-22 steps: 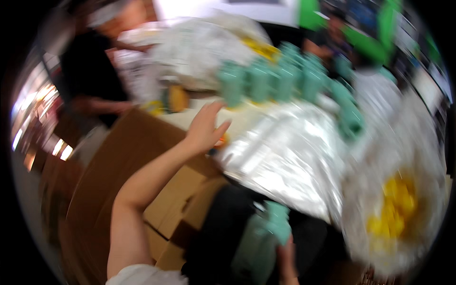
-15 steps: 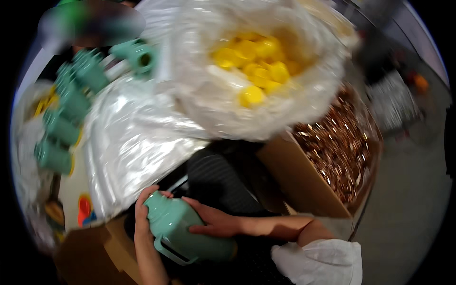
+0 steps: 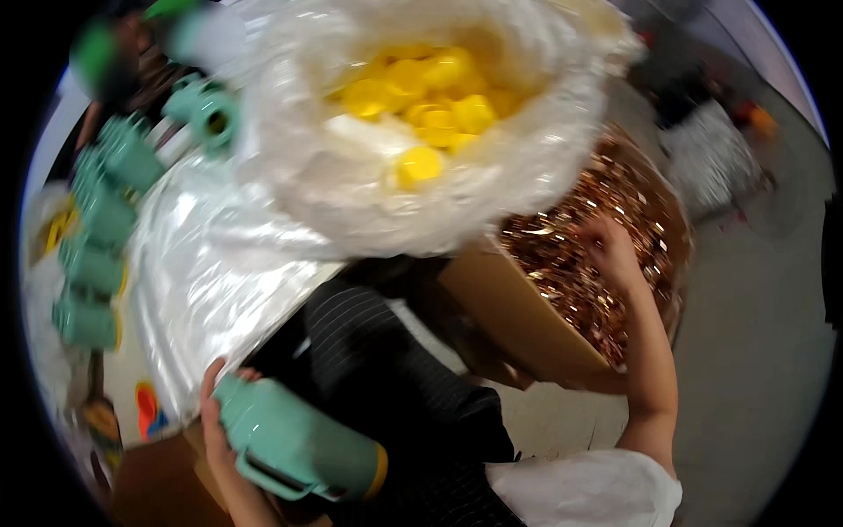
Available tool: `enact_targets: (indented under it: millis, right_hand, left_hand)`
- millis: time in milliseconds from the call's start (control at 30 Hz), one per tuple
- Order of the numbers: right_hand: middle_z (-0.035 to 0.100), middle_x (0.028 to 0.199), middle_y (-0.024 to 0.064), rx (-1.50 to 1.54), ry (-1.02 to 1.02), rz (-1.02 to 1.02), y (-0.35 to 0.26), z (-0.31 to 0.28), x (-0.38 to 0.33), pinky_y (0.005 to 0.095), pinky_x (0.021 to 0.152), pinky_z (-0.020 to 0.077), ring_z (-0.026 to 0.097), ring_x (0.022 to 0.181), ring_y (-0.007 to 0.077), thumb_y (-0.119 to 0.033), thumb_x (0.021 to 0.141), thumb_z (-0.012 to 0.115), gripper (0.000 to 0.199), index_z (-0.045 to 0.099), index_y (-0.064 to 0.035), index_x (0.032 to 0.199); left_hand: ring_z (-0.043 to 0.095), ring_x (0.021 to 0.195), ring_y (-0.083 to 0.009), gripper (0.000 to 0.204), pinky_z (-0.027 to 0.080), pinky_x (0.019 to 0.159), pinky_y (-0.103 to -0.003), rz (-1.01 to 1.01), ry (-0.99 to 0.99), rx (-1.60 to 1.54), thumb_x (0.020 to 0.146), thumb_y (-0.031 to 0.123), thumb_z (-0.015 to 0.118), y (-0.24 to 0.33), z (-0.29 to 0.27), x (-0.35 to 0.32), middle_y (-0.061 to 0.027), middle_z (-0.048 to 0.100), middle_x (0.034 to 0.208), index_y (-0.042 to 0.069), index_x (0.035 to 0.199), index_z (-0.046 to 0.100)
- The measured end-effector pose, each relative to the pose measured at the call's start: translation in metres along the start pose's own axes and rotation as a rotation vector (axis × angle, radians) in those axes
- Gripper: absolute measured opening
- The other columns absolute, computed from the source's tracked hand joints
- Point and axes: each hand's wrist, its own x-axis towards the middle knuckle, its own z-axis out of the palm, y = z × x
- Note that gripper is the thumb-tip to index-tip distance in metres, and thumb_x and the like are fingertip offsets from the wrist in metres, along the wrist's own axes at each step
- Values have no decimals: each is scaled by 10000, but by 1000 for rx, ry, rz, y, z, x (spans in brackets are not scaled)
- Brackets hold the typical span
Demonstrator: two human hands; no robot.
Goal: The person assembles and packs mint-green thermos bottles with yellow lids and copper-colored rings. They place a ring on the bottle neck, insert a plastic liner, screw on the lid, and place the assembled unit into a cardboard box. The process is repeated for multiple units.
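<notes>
A mint-green thermos jug (image 3: pixel 294 435) with a side handle and a yellow base ring lies tilted over my lap. My left hand (image 3: pixel 219 408) is wrapped round its neck end. Out to the right, my right hand (image 3: pixel 608 250) is over a cardboard box (image 3: pixel 518 307) filled with shiny copper-coloured metal pieces (image 3: pixel 571 285). Its fingers look curled together; whatever they hold, if anything, is too small or hidden to make out.
Ahead, a large clear plastic bag (image 3: pixel 369 206) holds several yellow caps (image 3: pixel 420 167). Plastic sheeting (image 3: pixel 211 263) covers the table to its left. More green jugs (image 3: pixel 92 268) stand along the far left, near an orange-and-blue item (image 3: pixel 147 408). Another person (image 3: pixel 145 66) is at the back left.
My right hand has left the jug and moved right and away to the box of metal pieces. The jug, still in my left hand, has shifted left in view.
</notes>
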Motion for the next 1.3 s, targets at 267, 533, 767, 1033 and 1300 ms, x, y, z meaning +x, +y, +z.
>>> enact_targets:
  millis: [267,533,767,1033,1300]
  right_hand:
    - [497,1444,263,174,-551,418,-14,17,-16,498,1056,429,542,1229,392,-133,899,684,597,483,-35,1453]
    - [697,977,148,564,257,-46,-160,27,5,340,812,535,637,879,224,-116,963,664,196,680,29,1094]
    - [658,972,123,1034,-362,-786,-426,134,30,372,827,512,643,915,279,-8,860,701,110,701,-47,963]
    - [560,985,5,1756,-650,-139,-452,171,-22,243,811,448,546,895,87,-15,873,720,169,619,-48,1004]
    - [507,1033,11,1872,-721,79,-444,173,-34,230,883,433,527,930,73,11,879,685,233,510,-79,1004]
  left_hand:
    - [637,1173,-294,559,490,1030,-409,-155,-24,207,936,251,694,-13,-43,12,-223,652,1257,34,1381,434]
    - [522,1198,-174,633,418,1035,-324,-76,76,181,954,427,653,-32,-48,-35,-120,559,1278,28,1407,464]
    - [512,1244,-198,515,403,1067,-349,368,-4,445,1056,362,433,-81,-87,7,-123,564,1281,30,1448,407]
    - [588,1097,-130,295,489,920,-280,157,201,135,957,82,604,-22,-26,-48,-61,643,1202,48,1249,623]
    - [598,1056,-144,452,487,926,-302,72,430,285,894,126,720,-18,2,-69,-83,645,1135,2,1294,550]
